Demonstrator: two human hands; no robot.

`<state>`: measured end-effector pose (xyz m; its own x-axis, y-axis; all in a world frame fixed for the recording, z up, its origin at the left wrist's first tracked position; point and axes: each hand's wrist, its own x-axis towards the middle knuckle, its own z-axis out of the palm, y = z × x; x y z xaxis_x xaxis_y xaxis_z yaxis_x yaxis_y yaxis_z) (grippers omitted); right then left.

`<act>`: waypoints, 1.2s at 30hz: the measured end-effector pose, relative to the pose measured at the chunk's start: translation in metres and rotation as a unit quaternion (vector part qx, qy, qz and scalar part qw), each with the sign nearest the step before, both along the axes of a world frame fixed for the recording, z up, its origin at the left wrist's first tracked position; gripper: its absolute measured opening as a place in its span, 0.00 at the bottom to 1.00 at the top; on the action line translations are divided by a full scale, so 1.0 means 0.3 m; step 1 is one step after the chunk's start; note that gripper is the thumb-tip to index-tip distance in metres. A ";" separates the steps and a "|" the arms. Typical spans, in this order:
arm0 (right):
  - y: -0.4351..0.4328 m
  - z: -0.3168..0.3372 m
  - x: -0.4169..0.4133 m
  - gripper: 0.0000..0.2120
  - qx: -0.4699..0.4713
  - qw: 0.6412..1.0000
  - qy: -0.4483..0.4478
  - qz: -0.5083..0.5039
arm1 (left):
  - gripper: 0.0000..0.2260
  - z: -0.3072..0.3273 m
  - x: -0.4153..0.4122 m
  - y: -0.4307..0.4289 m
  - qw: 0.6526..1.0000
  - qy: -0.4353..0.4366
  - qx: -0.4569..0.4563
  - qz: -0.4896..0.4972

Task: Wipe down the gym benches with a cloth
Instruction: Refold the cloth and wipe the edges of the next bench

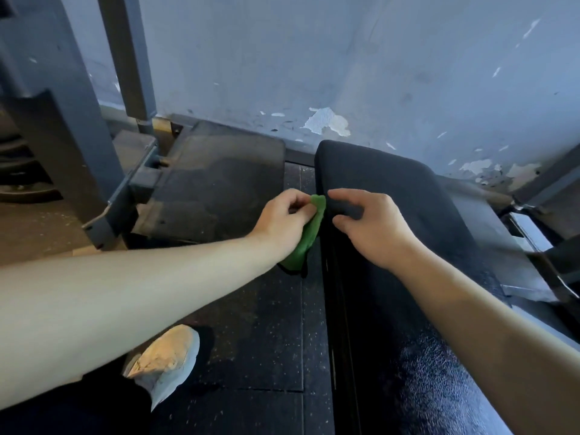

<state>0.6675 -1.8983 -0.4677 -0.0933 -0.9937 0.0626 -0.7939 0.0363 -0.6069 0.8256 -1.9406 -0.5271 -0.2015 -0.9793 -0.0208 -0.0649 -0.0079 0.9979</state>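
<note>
A black padded gym bench [392, 183] runs from the lower right up to the blue wall. My left hand [282, 221] pinches a green cloth [309, 237] near its top edge, and the cloth hangs down beside the bench's left side. My right hand [373, 227] hovers over the bench pad with fingers curved and thumb apart from the index finger. Its index fingertip is close to the cloth's top corner; nothing shows between finger and thumb. The lower part of the bench surface looks shiny.
A grey machine frame [78, 120] and a dark foot plate [213, 180] stand to the left. Black rubber flooring [276, 324] lies between them and the bench. My shoe [166, 359] is at lower left. Metal bench framing [533, 233] sits on the right, below a peeling wall [326, 120].
</note>
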 end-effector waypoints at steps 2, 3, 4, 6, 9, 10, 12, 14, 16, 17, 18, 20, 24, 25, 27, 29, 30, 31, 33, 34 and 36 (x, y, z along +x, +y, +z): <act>-0.003 0.014 0.017 0.25 0.014 0.997 -0.056 0.043 | 0.04 0.048 0.015 -0.023 1.000 0.005 -0.010 -0.014; -0.008 0.021 0.023 0.25 0.013 0.995 -0.085 0.057 | 0.04 0.069 0.021 -0.032 1.000 0.006 -0.012 -0.023; -0.015 0.029 0.029 0.24 0.012 0.992 -0.111 0.059 | 0.04 0.088 0.025 -0.040 1.000 0.007 -0.012 -0.028; -0.031 0.040 0.034 0.20 0.010 0.988 -0.145 0.045 | 0.02 0.118 0.029 -0.045 1.000 0.009 -0.002 -0.024; -0.054 0.056 0.024 0.11 0.036 0.985 -0.169 0.022 | 0.09 0.148 0.039 -0.047 0.998 0.016 0.048 -0.024; -0.059 0.062 0.021 0.09 0.049 0.983 -0.178 0.018 | 0.11 0.155 0.048 -0.045 0.997 0.025 0.067 -0.041; -0.066 0.081 0.022 0.06 0.073 0.974 -0.215 0.011 | 0.15 0.171 0.067 -0.039 0.995 0.004 0.075 -0.068; -0.068 0.094 0.028 0.04 0.103 0.952 -0.289 0.012 | 0.24 0.173 0.094 -0.039 0.994 -0.066 0.044 -0.075; -0.068 0.102 0.031 0.03 0.127 0.923 -0.363 0.013 | 0.18 0.175 0.117 -0.052 0.990 -0.113 0.007 -0.089; -0.067 0.100 0.027 0.03 0.132 0.912 -0.387 0.009 | 0.11 0.175 0.127 -0.062 0.988 -0.125 -0.008 -0.095; -0.067 0.092 0.021 0.03 0.132 0.907 -0.399 0.002 | 0.06 0.171 0.134 -0.077 0.987 -0.132 -0.019 -0.094; -0.068 0.066 0.011 0.02 0.120 0.913 -0.390 -0.020 | 0.04 0.153 0.136 -0.106 0.987 -0.136 -0.026 -0.084; -0.057 0.028 0.010 0.06 0.102 0.913 -0.390 -0.068 | 0.12 0.085 0.098 -0.148 0.991 -0.100 0.016 -0.086; -0.051 0.031 0.012 0.08 0.101 0.911 -0.394 -0.071 | 0.13 0.083 0.085 -0.147 0.992 -0.095 0.022 -0.082; -0.036 0.039 0.020 0.10 0.104 0.906 -0.403 -0.081 | 0.13 0.088 0.060 -0.133 0.989 -0.115 0.012 -0.087; -0.014 0.042 0.026 0.08 0.102 0.899 -0.416 -0.094 | 0.13 0.093 0.049 -0.110 0.983 -0.159 -0.011 -0.089; -0.005 0.042 0.029 0.07 0.098 0.896 -0.421 -0.103 | 0.13 0.095 0.048 -0.096 0.982 -0.166 -0.022 -0.084; 0.007 0.045 0.032 0.08 0.092 0.894 -0.424 -0.114 | 0.12 0.097 0.047 -0.083 0.984 -0.161 -0.026 -0.077; 0.027 0.051 0.051 0.08 0.078 0.893 -0.423 -0.129 | 0.13 0.104 0.052 -0.046 0.987 -0.153 -0.017 -0.047; 0.037 0.052 0.063 0.07 0.074 0.894 -0.421 -0.134 | 0.16 0.103 0.054 -0.026 0.987 -0.155 0.005 -0.032; 0.065 0.055 0.087 0.06 0.065 0.908 -0.391 -0.136 | 0.22 0.086 0.055 0.011 0.991 -0.103 0.084 -0.025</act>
